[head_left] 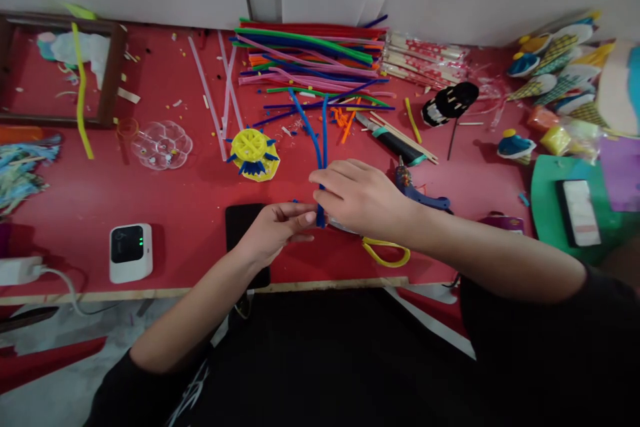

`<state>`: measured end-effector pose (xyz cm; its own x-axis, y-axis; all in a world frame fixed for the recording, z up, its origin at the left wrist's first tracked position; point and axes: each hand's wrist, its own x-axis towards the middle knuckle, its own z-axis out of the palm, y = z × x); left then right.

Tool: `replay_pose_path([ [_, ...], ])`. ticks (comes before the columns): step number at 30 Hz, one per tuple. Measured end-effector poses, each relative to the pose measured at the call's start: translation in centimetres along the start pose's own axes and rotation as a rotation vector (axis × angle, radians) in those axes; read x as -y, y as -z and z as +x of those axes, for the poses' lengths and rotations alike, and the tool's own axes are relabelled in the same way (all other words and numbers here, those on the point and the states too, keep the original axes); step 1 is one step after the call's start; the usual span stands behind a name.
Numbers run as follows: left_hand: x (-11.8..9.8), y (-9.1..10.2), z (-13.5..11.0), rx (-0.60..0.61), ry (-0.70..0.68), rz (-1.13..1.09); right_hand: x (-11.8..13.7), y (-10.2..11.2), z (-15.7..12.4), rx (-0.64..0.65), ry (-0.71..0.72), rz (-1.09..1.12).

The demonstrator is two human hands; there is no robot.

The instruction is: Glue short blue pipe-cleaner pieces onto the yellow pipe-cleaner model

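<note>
Two blue pipe cleaners [325, 130] stand side by side between my hands, their upper ends spread apart. My right hand [363, 195] is closed around them partway down, fingers wrapped over the stems. Lower, the fingertips of my left hand [277, 230] pinch their bottom end, where the blue stems come together. Just below my right wrist lie scissors with a yellow handle [386, 253], partly covered by the hand. Beyond my left hand sits a yellow pipe-cleaner piece with blue spikes [251, 153]. A black phone-like slab [245, 220] is partly under my left hand.
Many coloured pipe cleaners [310, 50] are heaped at the back. A utility knife [397, 145] and glue gun [423, 193] lie right of my hands. Leftward are a clear bead tray [163, 145], a white device [131, 253] and a wooden frame [113, 73].
</note>
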<state>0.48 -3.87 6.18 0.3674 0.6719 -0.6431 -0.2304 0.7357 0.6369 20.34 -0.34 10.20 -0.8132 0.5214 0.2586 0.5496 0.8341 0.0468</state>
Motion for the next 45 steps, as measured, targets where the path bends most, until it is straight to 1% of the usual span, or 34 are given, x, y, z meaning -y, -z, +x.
replay_pose_path([
  [2,0.3,-0.2,0.1,0.016,0.040,-0.042,0.0,-0.2,-0.2,0.023,-0.018,0.013],
  [5,0.6,-0.3,0.0,0.049,0.091,-0.062,0.0,-0.4,-0.4,0.052,-0.019,0.089],
  [10,0.4,-0.4,-0.2,0.091,0.156,-0.078,-0.1,-0.4,-0.6,0.012,0.002,0.240],
  [12,0.3,-0.4,-0.3,0.096,0.136,-0.116,-0.1,-0.3,-0.7,-0.017,0.000,0.258],
  [15,0.3,-0.5,-0.2,0.073,0.078,-0.160,0.0,0.3,-1.2,-0.061,-0.069,0.272],
  [17,0.2,-0.6,-0.1,0.037,0.046,-0.147,0.2,0.7,-1.8,-0.072,-0.125,0.337],
  [19,0.1,-0.7,0.0,0.004,0.027,-0.114,0.8,0.7,-2.6,-0.091,-0.148,0.428],
  [21,0.1,-0.9,0.1,-0.012,0.025,-0.093,1.5,0.1,-3.4,-0.150,-0.150,0.481],
  [24,0.2,-1.2,0.1,-0.018,0.047,-0.104,2.9,-1.3,-4.7,-0.288,-0.171,0.474],
  [26,0.5,-1.5,0.2,-0.011,0.070,-0.120,3.7,-2.1,-5.3,-0.356,-0.204,0.484],
  [30,0.9,-1.8,0.1,0.008,0.111,-0.149,4.8,-3.0,-5.7,-0.411,-0.279,0.533],
  [34,0.9,-1.9,0.1,0.014,0.111,-0.168,5.1,-3.2,-5.4,-0.462,-0.318,0.554],
  [37,0.8,-1.9,0.1,0.014,0.100,-0.172,4.8,-3.2,-5.2,-0.469,-0.352,0.559],
  [45,1.1,-1.8,0.2,0.025,0.096,-0.168,4.4,-3.0,-5.2,-0.432,-0.343,0.540],
])
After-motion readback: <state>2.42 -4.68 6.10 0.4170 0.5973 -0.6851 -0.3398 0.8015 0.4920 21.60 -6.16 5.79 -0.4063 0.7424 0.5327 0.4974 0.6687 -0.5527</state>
